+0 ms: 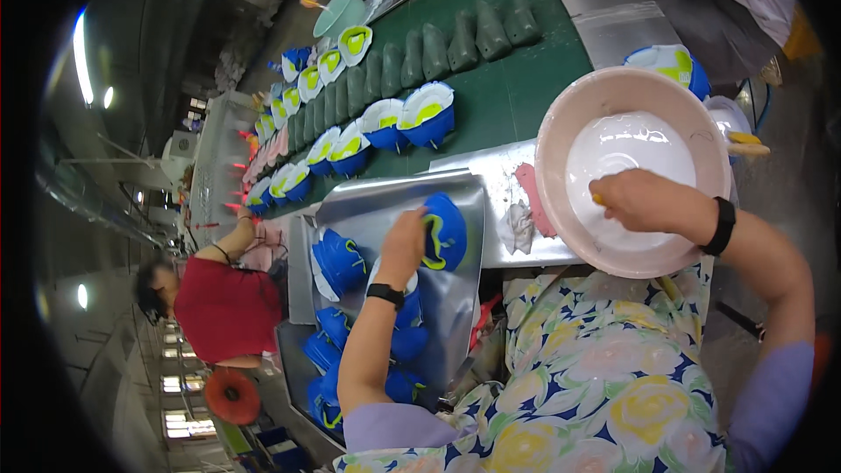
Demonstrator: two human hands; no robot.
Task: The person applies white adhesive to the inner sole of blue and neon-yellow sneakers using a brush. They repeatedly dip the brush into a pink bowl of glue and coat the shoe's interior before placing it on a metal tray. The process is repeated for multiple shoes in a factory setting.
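My left hand (405, 243) grips a blue shoe upper with a yellow-green trim (445, 231), held over a shiny metal tray (377, 201). My right hand (638, 199) is inside a pink basin (561, 136) of white liquid, closed on a small yellow-handled tool, most of it hidden by the fingers. More blue shoe uppers (340, 260) lie piled on the tray near my left forearm.
A green conveyor belt (517, 88) carries rows of blue-and-white shoe parts (427, 114) and dark green lasts (435, 52). A person in a red shirt (226, 308) works at left. Another blue shoe part (670, 64) sits beyond the basin. A pink rag (529, 193) lies beside it.
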